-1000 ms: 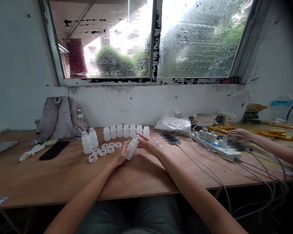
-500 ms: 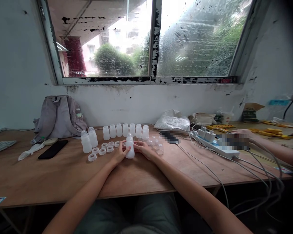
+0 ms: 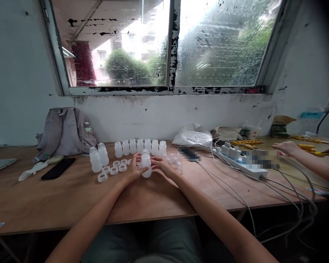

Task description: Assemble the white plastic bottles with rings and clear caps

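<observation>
So the frosted bottle (image 3: 146, 164) is upright around the middle of the desk (image 3: 79, 201), clear cap on top, right between the two hands. Left hand (image 3: 134, 171) has it from the left, thumb across the lower front. Right hand (image 3: 164, 166) has its fingertips up against the right side, but can't tell if they're actually gripping.

Just beyond is a row of seven open bottles (image 3: 133, 147), with two capped bottles (image 3: 95, 160) off to the left, white rings (image 3: 102, 177) nearer in, and clear caps (image 3: 178, 167) just past the right hand.

Desk's bare brown wood, pretty plain up front. Far left there's a grey backpack (image 3: 59, 128) with a black phone (image 3: 58, 168) nearer; right side's a tangle of cables around a white power strip (image 3: 249, 168), plus another person's hand (image 3: 287, 148).

Room's kinda rough: scuffed pale wall (image 3: 112, 117), big grimy window (image 3: 219, 51) with flaking black patches along the frame, greenery outside.
</observation>
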A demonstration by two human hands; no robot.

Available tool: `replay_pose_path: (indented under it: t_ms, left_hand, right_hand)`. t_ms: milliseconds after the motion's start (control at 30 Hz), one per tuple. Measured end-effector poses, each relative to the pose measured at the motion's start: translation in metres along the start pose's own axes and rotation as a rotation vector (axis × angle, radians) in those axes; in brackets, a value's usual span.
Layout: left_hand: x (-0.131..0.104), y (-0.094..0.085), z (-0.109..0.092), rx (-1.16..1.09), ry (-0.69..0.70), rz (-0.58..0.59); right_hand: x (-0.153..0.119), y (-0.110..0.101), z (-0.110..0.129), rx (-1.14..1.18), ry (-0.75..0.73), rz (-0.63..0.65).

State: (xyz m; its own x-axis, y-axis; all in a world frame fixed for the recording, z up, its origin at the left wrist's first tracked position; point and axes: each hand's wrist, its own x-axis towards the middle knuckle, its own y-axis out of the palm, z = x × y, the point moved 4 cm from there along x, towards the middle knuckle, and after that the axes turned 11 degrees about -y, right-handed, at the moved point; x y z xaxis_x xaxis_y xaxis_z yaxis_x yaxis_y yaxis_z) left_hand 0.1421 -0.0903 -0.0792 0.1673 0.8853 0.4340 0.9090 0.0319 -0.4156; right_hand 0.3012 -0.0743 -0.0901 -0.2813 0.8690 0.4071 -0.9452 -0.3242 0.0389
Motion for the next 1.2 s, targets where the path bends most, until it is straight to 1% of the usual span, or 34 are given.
replay_pose_path:
  t_ms: [67, 100, 133, 200, 267, 333, 400, 433, 500, 567, 633, 700, 767, 867, 1033, 1100, 1200]
  left_hand:
    - [0.007, -0.010, -0.014, 0.031, 0.027, -0.089]
    - [0.012, -0.013, -0.023, 0.070, 0.051, -0.106]
    - [0.017, -0.016, -0.032, 0.121, 0.078, -0.097]
    - [0.029, -0.019, -0.047, 0.253, 0.117, -0.025]
    - [0.042, -0.022, -0.059, 0.396, 0.112, 0.071]
    - [0.056, -0.030, -0.067, 0.548, 0.087, 0.133]
    - [0.071, -0.045, -0.072, 0.703, 0.044, 0.149]
    - [0.078, -0.055, -0.072, 0.787, 0.005, 0.148]
    - [0.092, -0.078, -0.073, 0.864, -0.044, 0.135]
    - [0.103, -0.102, -0.070, 0.932, -0.092, 0.095]
    - [0.112, -0.123, -0.062, 0.997, -0.154, 0.066]
    - [0.118, -0.138, -0.051, 1.052, -0.218, 0.035]
    - [0.121, -0.148, -0.039, 1.098, -0.274, -0.004]
    - [0.122, -0.156, -0.018, 1.146, -0.338, -0.052]
    - [0.116, -0.157, 0.012, 1.189, -0.422, -0.071]
    - [0.112, -0.156, 0.020, 1.197, -0.446, -0.066]
    - [0.107, -0.156, 0.026, 1.201, -0.453, -0.064]
  right_hand:
    - [0.000, -0.002, -0.002, -0.014, 0.011, -0.028]
    - [0.000, -0.003, -0.003, -0.021, 0.014, -0.038]
    - [0.000, -0.003, -0.003, -0.025, 0.018, -0.045]
    - [0.000, -0.003, -0.003, -0.029, 0.035, -0.044]
    - [-0.001, -0.002, -0.003, -0.037, 0.066, -0.027]
    - [-0.001, -0.001, -0.003, -0.052, 0.092, -0.013]
    - [-0.002, 0.000, -0.003, -0.062, 0.104, -0.007]
    - [-0.002, 0.000, -0.003, -0.066, 0.105, -0.007]
    - [-0.002, 0.000, -0.004, -0.078, 0.103, -0.006]
    - [-0.002, 0.000, -0.004, -0.094, 0.100, -0.001]
    - [-0.002, 0.000, -0.004, -0.105, 0.099, 0.004]
    - [-0.002, 0.000, -0.004, -0.112, 0.100, 0.006]
    - [-0.002, 0.000, -0.004, -0.119, 0.102, 0.005]
    - [-0.002, 0.000, -0.005, -0.136, 0.103, 0.018]
    - [-0.001, -0.001, -0.009, -0.170, 0.096, 0.038]
    - [-0.001, -0.001, -0.010, -0.183, 0.089, 0.045]
    - [0.000, 0.000, -0.011, -0.196, 0.074, 0.057]
